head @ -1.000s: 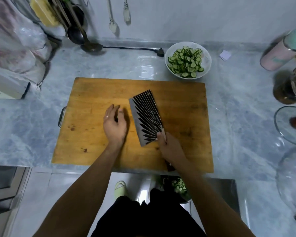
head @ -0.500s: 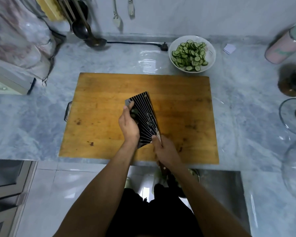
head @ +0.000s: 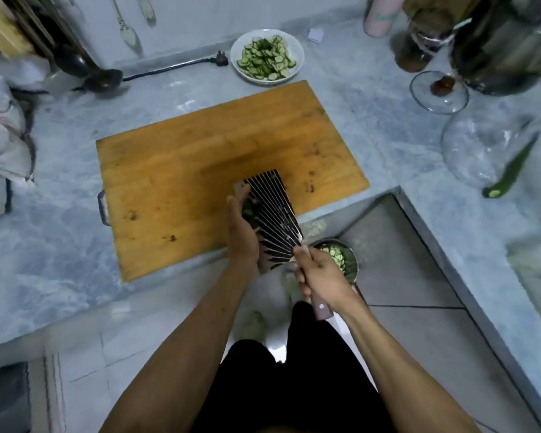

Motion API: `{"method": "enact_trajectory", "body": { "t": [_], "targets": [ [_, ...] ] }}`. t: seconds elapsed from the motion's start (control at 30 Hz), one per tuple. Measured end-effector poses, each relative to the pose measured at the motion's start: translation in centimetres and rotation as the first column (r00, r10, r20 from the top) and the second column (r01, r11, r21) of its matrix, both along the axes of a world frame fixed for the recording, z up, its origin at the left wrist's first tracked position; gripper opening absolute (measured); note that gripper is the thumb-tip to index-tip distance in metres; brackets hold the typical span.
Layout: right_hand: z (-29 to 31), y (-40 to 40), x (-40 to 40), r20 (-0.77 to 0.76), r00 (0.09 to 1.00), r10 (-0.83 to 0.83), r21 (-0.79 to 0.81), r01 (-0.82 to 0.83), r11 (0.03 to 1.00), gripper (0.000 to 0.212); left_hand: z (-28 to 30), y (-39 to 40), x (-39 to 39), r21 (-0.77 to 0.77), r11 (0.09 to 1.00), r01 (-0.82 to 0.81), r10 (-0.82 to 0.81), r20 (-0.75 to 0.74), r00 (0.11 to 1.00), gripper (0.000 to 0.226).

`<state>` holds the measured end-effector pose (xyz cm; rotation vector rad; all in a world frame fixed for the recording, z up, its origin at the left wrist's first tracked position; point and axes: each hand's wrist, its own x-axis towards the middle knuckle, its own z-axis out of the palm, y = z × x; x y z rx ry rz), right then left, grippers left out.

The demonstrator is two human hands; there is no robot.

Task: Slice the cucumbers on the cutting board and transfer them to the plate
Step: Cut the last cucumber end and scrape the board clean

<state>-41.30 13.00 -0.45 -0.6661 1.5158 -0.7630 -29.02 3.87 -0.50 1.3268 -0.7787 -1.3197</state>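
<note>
My right hand (head: 320, 278) grips the handle of a wide cleaver (head: 275, 214) with a striped blade, held flat over the near right corner of the wooden cutting board (head: 185, 170). My left hand (head: 242, 232) presses against the blade's left side, holding a few dark cucumber pieces (head: 250, 210) on it. A white plate (head: 296, 48) full of cucumber slices stands behind the board's far right corner. Below the counter edge, a metal bowl (head: 352, 264) holds more cucumber bits.
A whole cucumber (head: 512, 170) lies on the right counter beside a glass lid (head: 478, 151). Jars, a bottle and a smaller glass lid (head: 439, 95) crowd the back right. A ladle (head: 100, 79) and a cord lie at the back left, bags at the far left.
My left hand moved from the board onto the blade and gathered cucumber pieces there. Both hands and the cleaver shifted toward the board's near right corner; the view swung right.
</note>
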Motion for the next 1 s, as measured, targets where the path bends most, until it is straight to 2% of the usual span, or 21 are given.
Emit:
{"method": "enact_trajectory", "body": {
  "t": [0.07, 0.17, 0.3, 0.4, 0.5, 0.6, 0.8, 1.0],
  "targets": [
    [-0.1, 3.1, -0.4, 0.003, 0.998, -0.058, 0.015, 0.058, 0.998, 0.032, -0.5, 2.2, -0.8, 0.042, 0.997, 0.059, -0.058, -0.01, 0.998, 0.054],
    [0.1, 7.1, -1.2, -0.003, 0.992, -0.123, 0.033, 0.123, 0.992, 0.033, -0.9, 5.2, -2.5, 0.075, 0.989, 0.128, -0.132, 0.055, 0.99, 0.05],
    [-0.2, 11.4, -2.6, 0.0, 0.968, -0.253, 0.078, 0.252, 0.965, 0.034, -1.7, 8.2, -5.6, 0.039, 0.974, 0.223, -0.226, 0.104, 0.968, 0.038],
    [-0.7, 14.0, -3.7, -0.027, 0.954, -0.3, 0.118, 0.301, 0.946, 0.035, -2.8, 10.6, -7.6, -0.002, 0.92, 0.392, -0.379, 0.251, 0.891, 0.032],
    [-1.7, 16.0, -5.4, -0.034, 0.942, -0.335, 0.147, 0.336, 0.93, 0.034, -5.2, 12.8, -10.1, -0.045, 0.873, 0.485, -0.417, 0.446, 0.792, 0.031],
    [-3.9, 17.5, -7.6, -0.039, 0.937, -0.348, 0.186, 0.349, 0.919, 0.032, -8.6, 14.2, -12.9, -0.009, 0.845, 0.534, -0.453, 0.519, 0.725, 0.03],
    [-13.9, 18.3, -13.0, -0.033, 0.91, -0.414, 0.234, 0.41, 0.882, 0.032, -19.8, 14.9, -19.5, 0.029, 0.797, 0.603, -0.477, 0.642, 0.6, 0.03],
    [-28.4, 15.7, -18.8, -0.102, 0.928, -0.358, 0.161, 0.37, 0.915, 0.032, -34.4, 12.6, -24.8, -0.088, 0.798, 0.597, -0.363, 0.72, 0.591, 0.024]
  ]
}}
